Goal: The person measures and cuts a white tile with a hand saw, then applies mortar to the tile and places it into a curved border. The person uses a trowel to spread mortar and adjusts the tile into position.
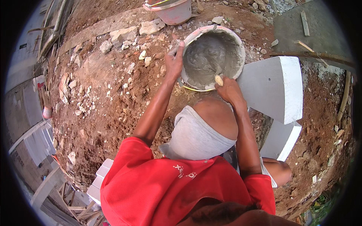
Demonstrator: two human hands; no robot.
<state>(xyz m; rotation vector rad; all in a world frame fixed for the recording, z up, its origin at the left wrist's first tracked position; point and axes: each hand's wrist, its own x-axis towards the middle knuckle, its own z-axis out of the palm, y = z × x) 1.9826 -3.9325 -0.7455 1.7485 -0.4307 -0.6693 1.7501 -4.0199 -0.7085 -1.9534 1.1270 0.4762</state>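
Note:
A bucket [240, 49] with a grey-smeared rim stands on the dirt in front of me. Grey wet mortar [205, 56] fills part of it, with swirl marks on top. My left hand [174, 62] grips the bucket's left rim, thumb up along the edge. At the near right rim, my right hand [230, 90] is closed round the pale handle of a trowel [218, 80]. The trowel's blade is sunk in the mortar and hidden. A yellow-coated bail handle [198, 90] hangs down on the bucket's near side.
Right of the bucket lies a large grey block [264, 84] with a white side, and another block [283, 139] lies nearer. A second bucket [174, 13] stands beyond. Broken stones [124, 34] litter the reddish soil at left. Pale blocks [100, 179] are stacked at lower left.

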